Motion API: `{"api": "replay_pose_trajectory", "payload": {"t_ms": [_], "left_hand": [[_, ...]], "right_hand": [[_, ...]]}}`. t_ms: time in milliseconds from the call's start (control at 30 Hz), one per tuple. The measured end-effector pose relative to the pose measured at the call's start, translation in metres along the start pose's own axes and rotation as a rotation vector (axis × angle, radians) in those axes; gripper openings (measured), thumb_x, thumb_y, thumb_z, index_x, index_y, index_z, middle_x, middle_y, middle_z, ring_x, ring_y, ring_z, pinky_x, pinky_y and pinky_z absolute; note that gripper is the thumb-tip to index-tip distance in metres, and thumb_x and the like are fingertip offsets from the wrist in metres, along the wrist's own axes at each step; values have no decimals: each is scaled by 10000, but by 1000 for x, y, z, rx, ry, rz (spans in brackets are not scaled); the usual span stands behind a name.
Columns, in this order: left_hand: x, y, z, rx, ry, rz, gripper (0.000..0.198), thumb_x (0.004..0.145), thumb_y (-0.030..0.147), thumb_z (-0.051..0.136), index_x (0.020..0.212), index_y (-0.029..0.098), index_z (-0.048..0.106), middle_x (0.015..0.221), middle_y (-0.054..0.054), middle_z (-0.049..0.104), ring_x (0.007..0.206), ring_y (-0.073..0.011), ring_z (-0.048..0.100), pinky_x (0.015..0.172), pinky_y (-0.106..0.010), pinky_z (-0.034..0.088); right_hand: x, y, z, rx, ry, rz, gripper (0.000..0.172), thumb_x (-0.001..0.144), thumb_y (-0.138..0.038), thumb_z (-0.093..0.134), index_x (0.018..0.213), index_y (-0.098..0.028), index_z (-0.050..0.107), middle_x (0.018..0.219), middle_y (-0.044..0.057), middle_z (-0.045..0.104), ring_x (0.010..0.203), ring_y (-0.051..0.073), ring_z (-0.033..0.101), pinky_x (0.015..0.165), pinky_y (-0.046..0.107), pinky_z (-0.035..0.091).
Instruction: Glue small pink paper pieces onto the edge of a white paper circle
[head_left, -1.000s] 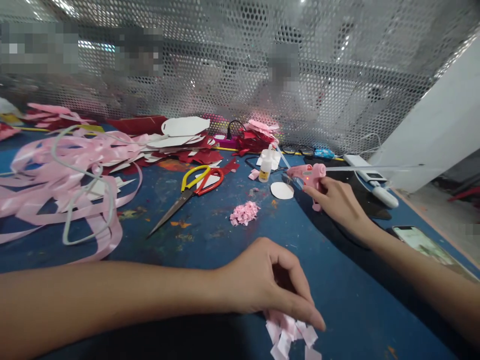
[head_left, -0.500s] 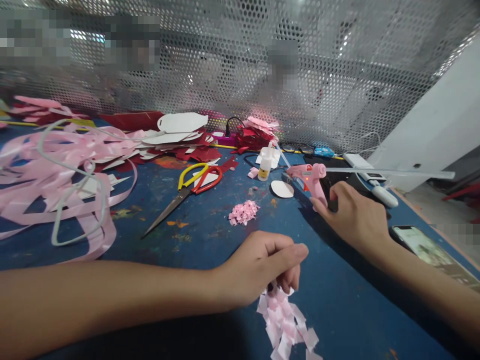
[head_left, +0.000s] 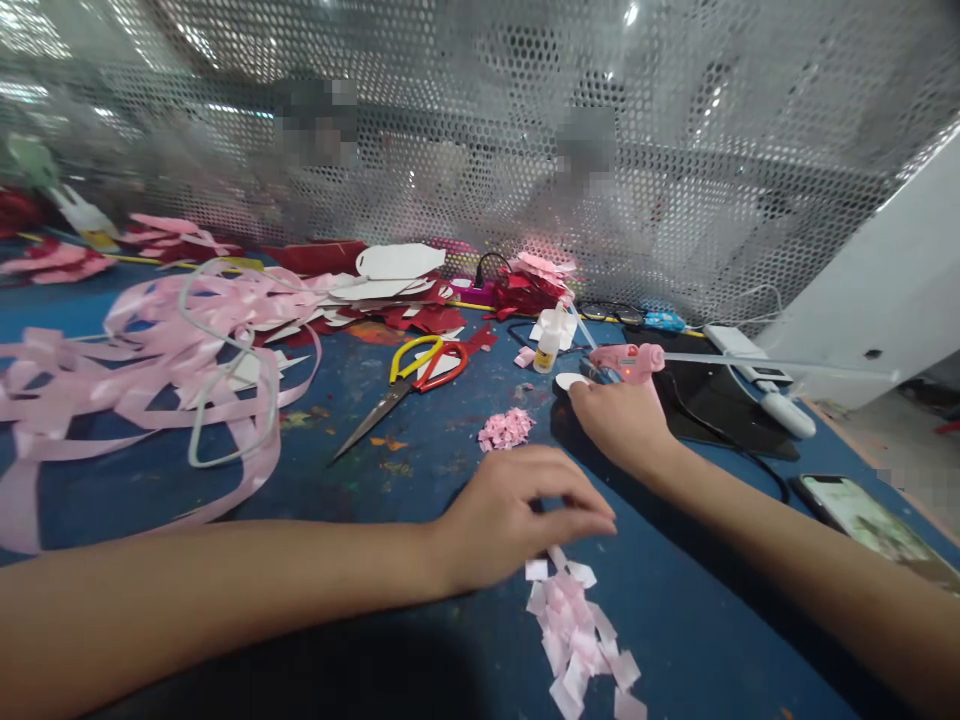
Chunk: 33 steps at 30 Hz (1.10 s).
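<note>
My left hand (head_left: 525, 510) hovers low over a loose pile of small pink paper squares (head_left: 577, 630) on the blue table (head_left: 420, 480). Its thumb and fingers are pinched together, and what they hold is blurred. My right hand (head_left: 622, 420) reaches forward with fingers curled down onto a small white paper disc (head_left: 568, 380), partly covering it. A pink glue gun (head_left: 630, 360) stands just behind that hand, with a clear glue stick poking out to the right. A smaller heap of pink scraps (head_left: 506, 428) lies between the two hands.
Yellow and red scissors (head_left: 412, 375) lie mid-table and a small glue bottle (head_left: 547, 345) stands behind them. Tangled pink ribbon (head_left: 150, 380) covers the left side. Red and white paper cutouts (head_left: 397, 290) sit at the back by a perforated metal screen (head_left: 675, 150). A phone (head_left: 862, 515) lies at right.
My right hand let go of the glue gun's grip and moved left onto the white disc. My left hand lifted off the pink squares, then dropped back low over the pile.
</note>
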<state>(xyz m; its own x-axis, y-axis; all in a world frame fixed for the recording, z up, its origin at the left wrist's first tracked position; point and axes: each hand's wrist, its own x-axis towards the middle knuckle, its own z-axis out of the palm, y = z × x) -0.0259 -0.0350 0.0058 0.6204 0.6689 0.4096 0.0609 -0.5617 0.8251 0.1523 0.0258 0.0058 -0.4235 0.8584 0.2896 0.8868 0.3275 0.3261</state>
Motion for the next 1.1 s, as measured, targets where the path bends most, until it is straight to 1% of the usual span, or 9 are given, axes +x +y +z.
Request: {"api": "replay_pose_trajectory", "payload": {"t_ms": [200, 333, 433, 500, 600, 700, 767, 867, 1100], "left_hand": [[21, -34, -45, 263, 427, 82, 503, 974, 391, 331, 599, 186, 597, 498, 5, 521, 641, -144, 540, 759, -294, 411], [20, -31, -44, 276, 415, 107, 442, 957, 383, 367, 633, 169, 578, 733, -33, 608, 792, -153, 551, 801, -300, 397], [7, -12, -19, 51, 272, -81, 223, 903, 394, 510, 912, 188, 593, 838, -13, 576, 763, -124, 532, 687, -252, 425], [-2, 0, 2, -256, 286, -217, 328, 815, 416, 641, 1051, 221, 524, 947, -17, 533, 826, -124, 537, 665, -224, 463], [-9, 13, 23, -620, 316, -413, 575, 646, 342, 808, 1106, 217, 486, 1092, -46, 524, 1030, -165, 548, 823, -251, 501], [-7, 16, 29, -819, 212, -632, 672, 621, 286, 823, 1192, 186, 483, 1085, -76, 584, 932, -168, 616, 764, -259, 531], [-4, 15, 27, -830, 138, -677, 606, 661, 290, 794, 1185, 166, 516, 952, -57, 634, 755, -137, 638, 638, -233, 537], [0, 14, 23, -685, 146, -626, 480, 689, 266, 768, 1109, 136, 574, 810, -23, 658, 632, -110, 628, 528, -178, 505], [1, 18, 26, -521, 98, -623, 123, 755, 190, 664, 832, 115, 603, 657, 20, 616, 549, -66, 559, 523, -155, 479]], "right_hand": [[-38, 4, -19, 13, 337, -244, 273, 907, -162, 439, 765, -158, 673, 474, 0, 565, 440, 102, 464, 463, 283, 214], [-81, 9, -38, 81, 703, -581, 214, 853, -166, 573, 1020, -79, 674, 505, -31, 536, 465, 96, 429, 472, 302, 275], [-108, 11, -48, 103, 668, -642, 215, 838, -164, 593, 1014, -82, 686, 594, -8, 586, 513, 101, 472, 476, 313, 313], [-119, 10, -52, 126, 704, -607, 197, 863, -163, 555, 993, -117, 696, 610, -2, 600, 534, 113, 499, 478, 323, 326], [-124, 10, -56, 149, 734, -573, 214, 894, -154, 504, 957, -153, 708, 584, -11, 598, 532, 108, 511, 477, 320, 335], [-119, 10, -54, 131, 655, -627, 192, 866, -141, 548, 973, -136, 708, 603, -16, 620, 524, 95, 517, 456, 300, 335], [-115, 9, -45, 156, 654, -607, 220, 868, -146, 535, 1027, -94, 677, 662, 12, 661, 534, 117, 538, 455, 304, 350], [-110, 5, -28, 295, 656, -456, 223, 871, -157, 532, 1061, -71, 608, 735, 48, 699, 582, 139, 571, 500, 294, 419], [-102, -6, -13, 262, 557, -239, 245, 917, -141, 479, 1114, -6, 534, 788, 110, 706, 615, 165, 628, 523, 288, 478]]}}
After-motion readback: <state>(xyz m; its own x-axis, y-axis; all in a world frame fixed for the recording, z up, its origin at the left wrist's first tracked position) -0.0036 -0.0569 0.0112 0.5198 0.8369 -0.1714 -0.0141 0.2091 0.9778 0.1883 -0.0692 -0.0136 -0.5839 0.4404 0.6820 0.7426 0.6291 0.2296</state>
